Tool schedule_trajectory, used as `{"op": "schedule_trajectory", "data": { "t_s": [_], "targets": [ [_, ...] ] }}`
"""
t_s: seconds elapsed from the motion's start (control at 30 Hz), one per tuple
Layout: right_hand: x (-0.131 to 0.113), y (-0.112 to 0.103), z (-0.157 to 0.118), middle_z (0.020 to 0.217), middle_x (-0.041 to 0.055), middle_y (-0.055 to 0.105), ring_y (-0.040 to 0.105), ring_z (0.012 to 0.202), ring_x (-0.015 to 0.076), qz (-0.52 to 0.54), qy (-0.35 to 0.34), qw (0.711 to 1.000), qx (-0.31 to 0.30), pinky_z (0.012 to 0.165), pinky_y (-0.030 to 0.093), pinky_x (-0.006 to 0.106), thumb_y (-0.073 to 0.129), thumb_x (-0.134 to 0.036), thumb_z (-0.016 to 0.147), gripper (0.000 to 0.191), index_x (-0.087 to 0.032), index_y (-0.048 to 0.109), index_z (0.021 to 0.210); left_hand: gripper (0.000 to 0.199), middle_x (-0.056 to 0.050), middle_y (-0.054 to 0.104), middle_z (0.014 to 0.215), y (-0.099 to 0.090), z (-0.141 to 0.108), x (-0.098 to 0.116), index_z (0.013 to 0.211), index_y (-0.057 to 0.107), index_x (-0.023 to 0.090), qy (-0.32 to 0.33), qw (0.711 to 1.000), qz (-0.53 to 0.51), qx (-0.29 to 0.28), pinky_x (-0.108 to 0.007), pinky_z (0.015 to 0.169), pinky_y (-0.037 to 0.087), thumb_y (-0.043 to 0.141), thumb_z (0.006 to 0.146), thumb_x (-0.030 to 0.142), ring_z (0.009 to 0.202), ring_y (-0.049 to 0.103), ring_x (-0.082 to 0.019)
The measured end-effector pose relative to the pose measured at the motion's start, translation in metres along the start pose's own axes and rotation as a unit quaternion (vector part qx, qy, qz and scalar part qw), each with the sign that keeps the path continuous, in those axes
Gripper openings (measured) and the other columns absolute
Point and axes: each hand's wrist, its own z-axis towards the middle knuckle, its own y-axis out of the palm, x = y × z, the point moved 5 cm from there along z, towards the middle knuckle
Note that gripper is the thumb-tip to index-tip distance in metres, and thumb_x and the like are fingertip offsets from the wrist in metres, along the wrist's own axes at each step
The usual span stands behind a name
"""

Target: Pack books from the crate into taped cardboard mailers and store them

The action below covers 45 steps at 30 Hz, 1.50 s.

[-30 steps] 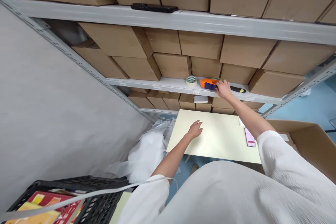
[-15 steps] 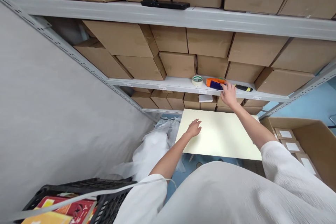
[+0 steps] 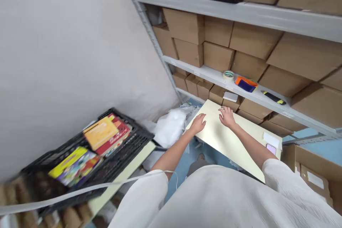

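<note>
Shelving of grey metal is spanning the upper right, bearing rows of closed cardboard boxes, and a pale wall is filling the upper left. Below the shelving, a cream-coloured counter is standing right in front of the person, lying directly under both hands. An open carton is sitting beyond its right end. Off to the left, a black plastic crate is holding books, an orange-yellow one overlapping a red one. Crumpled white plastic is lying between crate and counter. The left hand is hovering over or resting on the counter's left part, contact being unclear; its grip is staying loose, thumb standing away from the fingers. The right hand is reaching over the far edge area, its grip spread, fingers apart. On the shelf beyond, a black-and-yellow utility knife is lying to the right of an orange-and-navy tool. A phone is resting near the counter's right end, and a tape roll is sitting just left of the tool.
</note>
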Motion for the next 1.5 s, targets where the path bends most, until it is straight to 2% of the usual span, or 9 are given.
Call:
{"op": "schedule_trajectory", "data": {
  "t_s": [0.17,0.3,0.63,0.77,0.9,1.07,1.2,1.33,1.5],
  "targets": [
    [-0.046,0.04,-0.005,0.152,0.0185,0.058,0.047,0.132,0.0375,0.038,-0.076,0.995,-0.05,0.109,0.038,0.052,0.047,-0.026,0.102,0.042,-0.02,0.068,0.138,0.061,-0.013,0.049,0.168,0.005,-0.075,-0.029,0.163,0.047,0.02,-0.08,0.996,-0.014,0.04,-0.05,0.132,0.036,0.051,0.102,0.024,0.157,0.044,-0.029],
    [-0.107,0.058,-0.001,0.152,0.0182,0.058,0.048,0.133,0.0365,0.048,-0.149,0.985,-0.077,0.108,0.038,0.05,0.048,-0.025,0.103,0.041,-0.02,0.068,0.138,0.06,-0.013,0.05,0.167,-0.008,-0.137,-0.057,0.161,0.05,0.021,-0.136,0.987,-0.009,0.082,-0.05,0.13,0.04,0.052,0.101,0.022,0.153,0.048,-0.03],
    [-0.309,0.098,0.008,0.151,0.0171,0.06,0.049,0.132,0.0366,0.057,-0.334,0.934,-0.113,0.106,0.039,0.049,0.052,-0.026,0.102,0.041,-0.02,0.069,0.139,0.055,-0.015,0.053,0.165,-0.061,-0.29,-0.141,0.155,0.057,0.021,-0.258,0.937,-0.007,0.235,-0.05,0.128,0.041,0.059,0.1,0.022,0.153,0.05,-0.031],
    [-0.394,0.118,0.006,0.15,0.0165,0.061,0.049,0.132,0.0356,0.063,-0.376,0.916,-0.122,0.107,0.039,0.048,0.052,-0.025,0.101,0.041,-0.02,0.069,0.138,0.055,-0.014,0.054,0.163,-0.088,-0.343,-0.177,0.154,0.058,0.021,-0.258,0.924,-0.007,0.281,-0.051,0.128,0.042,0.058,0.099,0.019,0.151,0.051,-0.03],
    [-0.474,0.136,0.008,0.15,0.0158,0.061,0.05,0.132,0.0343,0.063,-0.394,0.908,-0.126,0.106,0.04,0.046,0.053,-0.025,0.102,0.04,-0.021,0.069,0.138,0.054,-0.013,0.055,0.161,-0.128,-0.386,-0.217,0.153,0.059,0.022,-0.24,0.914,-0.001,0.327,-0.051,0.126,0.044,0.054,0.1,0.017,0.15,0.052,-0.03],
    [-0.557,0.158,0.022,0.151,0.0157,0.061,0.052,0.133,0.0342,0.051,-0.379,0.914,-0.133,0.106,0.043,0.045,0.054,-0.026,0.102,0.04,-0.021,0.069,0.139,0.053,-0.013,0.058,0.158,-0.175,-0.422,-0.27,0.154,0.058,0.022,-0.231,0.908,0.004,0.349,-0.05,0.124,0.045,0.05,0.101,0.016,0.147,0.053,-0.029],
    [-0.603,0.18,0.038,0.151,0.0157,0.061,0.055,0.134,0.0336,0.038,-0.346,0.925,-0.154,0.108,0.045,0.046,0.055,-0.028,0.102,0.041,-0.022,0.068,0.14,0.052,-0.014,0.055,0.161,-0.198,-0.434,-0.306,0.152,0.06,0.021,-0.251,0.906,0.017,0.342,-0.05,0.126,0.043,0.052,0.101,0.017,0.15,0.05,-0.03],
    [-0.627,0.199,0.05,0.152,0.0161,0.06,0.056,0.136,0.0328,0.045,-0.313,0.934,-0.167,0.108,0.048,0.045,0.056,-0.028,0.1,0.042,-0.021,0.068,0.14,0.051,-0.014,0.054,0.162,-0.21,-0.433,-0.333,0.149,0.062,0.02,-0.275,0.907,0.029,0.316,-0.051,0.127,0.04,0.057,0.099,0.018,0.152,0.047,-0.032],
    [-0.634,0.215,0.064,0.149,0.0149,0.063,0.06,0.135,0.0325,0.073,-0.257,0.95,-0.161,0.109,0.051,0.045,0.057,-0.029,0.098,0.043,-0.021,0.067,0.138,0.049,-0.015,0.058,0.158,-0.214,-0.429,-0.354,0.147,0.064,0.02,-0.301,0.907,0.029,0.293,-0.049,0.122,0.045,0.057,0.098,0.016,0.145,0.054,-0.033]
  ]
}}
